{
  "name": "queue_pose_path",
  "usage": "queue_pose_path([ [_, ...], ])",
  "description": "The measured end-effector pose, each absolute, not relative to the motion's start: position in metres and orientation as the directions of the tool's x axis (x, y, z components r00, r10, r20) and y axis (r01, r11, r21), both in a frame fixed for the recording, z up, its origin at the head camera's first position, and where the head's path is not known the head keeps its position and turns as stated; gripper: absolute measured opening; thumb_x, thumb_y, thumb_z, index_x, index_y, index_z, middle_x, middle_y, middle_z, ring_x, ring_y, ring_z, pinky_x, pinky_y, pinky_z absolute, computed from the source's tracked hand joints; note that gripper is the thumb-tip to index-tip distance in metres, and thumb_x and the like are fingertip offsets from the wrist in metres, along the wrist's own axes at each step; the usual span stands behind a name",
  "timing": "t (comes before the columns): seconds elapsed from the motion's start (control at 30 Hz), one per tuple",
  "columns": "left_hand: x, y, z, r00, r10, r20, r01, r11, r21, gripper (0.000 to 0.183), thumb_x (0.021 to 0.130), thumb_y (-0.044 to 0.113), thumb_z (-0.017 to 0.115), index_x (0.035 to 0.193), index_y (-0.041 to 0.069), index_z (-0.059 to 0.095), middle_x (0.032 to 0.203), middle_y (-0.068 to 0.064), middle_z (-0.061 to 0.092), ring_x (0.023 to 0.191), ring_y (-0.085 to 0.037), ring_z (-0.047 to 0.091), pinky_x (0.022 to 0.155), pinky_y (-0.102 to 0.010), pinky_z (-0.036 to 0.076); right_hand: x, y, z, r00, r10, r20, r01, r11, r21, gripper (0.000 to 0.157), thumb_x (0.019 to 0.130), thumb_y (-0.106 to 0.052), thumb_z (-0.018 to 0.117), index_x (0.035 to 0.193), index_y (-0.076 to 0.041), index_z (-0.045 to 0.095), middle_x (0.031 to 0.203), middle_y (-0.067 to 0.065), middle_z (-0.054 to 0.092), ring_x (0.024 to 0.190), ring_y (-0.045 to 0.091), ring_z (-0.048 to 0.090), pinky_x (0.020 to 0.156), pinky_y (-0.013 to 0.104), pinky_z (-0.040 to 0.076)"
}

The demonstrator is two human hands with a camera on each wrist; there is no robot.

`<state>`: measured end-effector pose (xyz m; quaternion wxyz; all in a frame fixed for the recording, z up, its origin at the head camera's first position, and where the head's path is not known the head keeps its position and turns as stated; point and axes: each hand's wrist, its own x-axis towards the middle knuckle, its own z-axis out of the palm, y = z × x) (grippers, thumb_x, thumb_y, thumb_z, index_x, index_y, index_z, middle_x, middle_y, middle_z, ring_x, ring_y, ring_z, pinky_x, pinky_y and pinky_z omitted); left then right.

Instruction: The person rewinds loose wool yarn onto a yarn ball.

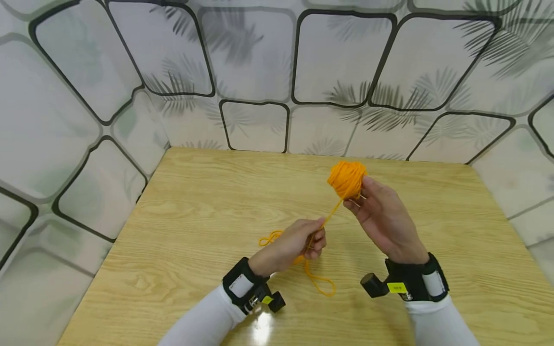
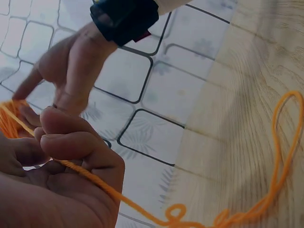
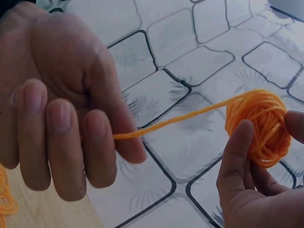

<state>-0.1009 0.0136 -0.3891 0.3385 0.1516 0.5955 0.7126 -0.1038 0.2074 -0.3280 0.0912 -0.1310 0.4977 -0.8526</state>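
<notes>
Left grip (image 1: 296, 243) — curled, pinching yarn strand (image 1: 333, 212) | right grip (image 1: 387, 216) — palm inward, holding orange ball (image 1: 347, 179)

The ball of orange yarn (image 1: 347, 179) is roundish and thickly wound, its turns crossing in many directions, and it is held up in the air. From the ball, one strand (image 3: 185, 117) runs taut. Lower than the ball, loose loops (image 1: 320, 278) lie unevenly, partly hidden.

Round orange yarn ball (image 1: 347, 180): in bare right hand (image 1: 386, 217), beyond and right of bare left hand (image 1: 291, 245). Loose orange yarn loops (image 1: 331, 288): on flat tan wood-grain table (image 1: 195, 202) (either side of left hand). White panel-patterned wall (image 1: 255, 53): behind table.
</notes>
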Motion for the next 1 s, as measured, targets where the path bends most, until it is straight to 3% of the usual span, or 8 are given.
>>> queue_pose_path([
  [0.23,-0.12,0.015,-0.394,-0.708,0.646,-0.285,-0.462,-0.119,0.879,0.043,0.097,0.042,0.039,0.07,0.01,0.028,0.061,-0.002,0.027,0.048,-0.012,0.031,0.047,-0.025,0.023,-0.092,0.198,-0.32,-0.911,-0.393,0.129,0.041,-0.396,-0.917,0.037,0.101,-0.016,0.032,0.131,0.005,0.039,0.116,0.009,0.049,0.097,0.019,0.048,0.083,0.028,0.042],
  [0.37,-0.134,0.015,-0.392,-0.718,0.632,-0.294,-0.488,-0.155,0.859,0.036,0.097,0.036,0.041,0.071,0.011,0.038,0.058,0.001,0.028,0.047,-0.009,0.029,0.046,-0.022,0.023,-0.085,0.194,-0.32,-0.873,-0.474,0.117,0.059,-0.339,-0.939,0.033,0.1,-0.012,0.033,0.127,0.005,0.042,0.112,0.01,0.051,0.093,0.019,0.051,0.08,0.028,0.043],
  [0.47,-0.143,0.013,-0.388,-0.736,0.612,-0.288,-0.475,-0.163,0.865,0.039,0.094,0.042,0.046,0.07,0.011,0.047,0.054,0.003,0.031,0.043,-0.007,0.029,0.043,-0.02,0.024,-0.081,0.193,-0.321,-0.835,-0.536,0.12,0.052,-0.296,-0.954,0.03,0.1,-0.008,0.033,0.124,0.005,0.044,0.111,0.011,0.051,0.093,0.019,0.052,0.082,0.03,0.044],
  [0.63,-0.154,0.009,-0.376,-0.747,0.594,-0.299,-0.46,-0.136,0.878,0.044,0.089,0.051,0.051,0.07,0.012,0.042,0.056,0.004,0.028,0.04,-0.005,0.025,0.037,-0.018,0.02,-0.078,0.194,-0.326,-0.786,-0.613,0.085,0.037,-0.184,-0.982,0.029,0.098,-0.005,0.036,0.122,0.005,0.047,0.112,0.015,0.051,0.095,0.022,0.052,0.086,0.037,0.044],
  [0.83,-0.164,0.005,-0.358,-0.717,0.639,-0.277,-0.502,-0.199,0.841,0.04,0.091,0.047,0.051,0.078,0.011,0.04,0.058,0.004,0.024,0.042,-0.003,0.026,0.04,-0.015,0.019,-0.076,0.195,-0.335,-0.789,-0.615,-0.021,0.013,0.018,-1.0,0.027,0.096,-0.01,0.045,0.12,0.001,0.051,0.111,0.02,0.054,0.091,0.028,0.055,0.08,0.043,0.046],
  [1.0,-0.166,0.003,-0.348,-0.7,0.665,-0.26,-0.54,-0.255,0.802,0.035,0.093,0.043,0.049,0.08,0.011,0.041,0.057,0.005,0.021,0.043,-0.003,0.023,0.04,-0.015,0.016,-0.077,0.193,-0.343,-0.806,-0.588,-0.071,-0.027,0.155,-0.987,0.029,0.093,-0.016,0.053,0.12,-0.006,0.055,0.112,0.016,0.057,0.092,0.029,0.058,0.077,0.044,0.047],
])
